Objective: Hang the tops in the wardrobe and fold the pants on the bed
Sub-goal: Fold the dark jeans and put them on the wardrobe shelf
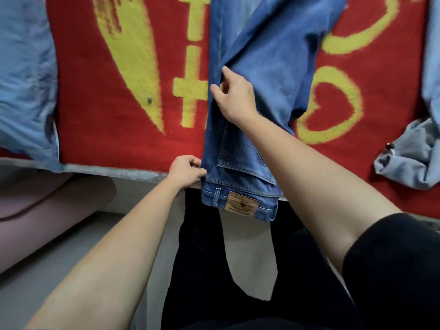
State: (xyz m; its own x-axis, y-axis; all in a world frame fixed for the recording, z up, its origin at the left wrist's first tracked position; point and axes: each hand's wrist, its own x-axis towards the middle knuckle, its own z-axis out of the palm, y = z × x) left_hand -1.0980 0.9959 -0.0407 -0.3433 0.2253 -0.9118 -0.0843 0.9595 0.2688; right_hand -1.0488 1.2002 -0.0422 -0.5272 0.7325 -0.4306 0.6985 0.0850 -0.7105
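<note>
The blue denim jeans (264,51) lie lengthwise on the red fleece blanket with yellow motifs (100,110) that covers the bed (133,174). Their legs are stacked one on the other, and the waistband hangs just over the near edge. The left hand (187,171) pinches the waistband's side edge with curled fingers. The right hand (235,96) nips the denim at the seat seam between thumb and fingers. The step in hand appears to be folding the pants, still at the straightening stage. The next move likely calls for bringing the legs back toward the waistband with the edges kept aligned.
</note>
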